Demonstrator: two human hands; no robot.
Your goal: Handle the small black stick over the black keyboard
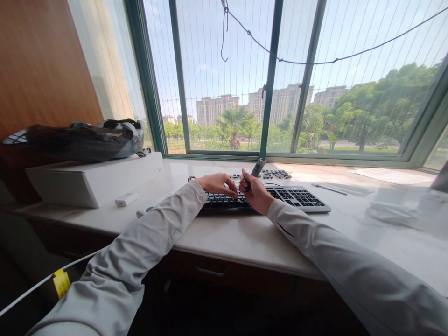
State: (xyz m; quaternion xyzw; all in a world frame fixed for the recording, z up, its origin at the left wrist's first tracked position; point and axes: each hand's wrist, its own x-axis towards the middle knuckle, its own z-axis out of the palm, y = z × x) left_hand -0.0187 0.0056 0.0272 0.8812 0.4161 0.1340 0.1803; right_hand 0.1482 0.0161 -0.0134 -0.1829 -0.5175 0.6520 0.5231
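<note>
A black keyboard with a light grey edge lies on the pale desk in front of me. Over its middle, my left hand bends down with thumb and fingers drawn together at the keys; anything between the fingertips is hidden. Just to the right, my right hand is closed around a dark grey hand tool, which sticks up above the fist. What kind of tool it is, I cannot make out. Behind the keyboard lie several loose black keycaps in rows.
On the left stands a white box with a dark plastic-wrapped bundle on top. A small white object lies beside it. To the right are a blue pen, clear plastic and paper. A window borders the desk's back.
</note>
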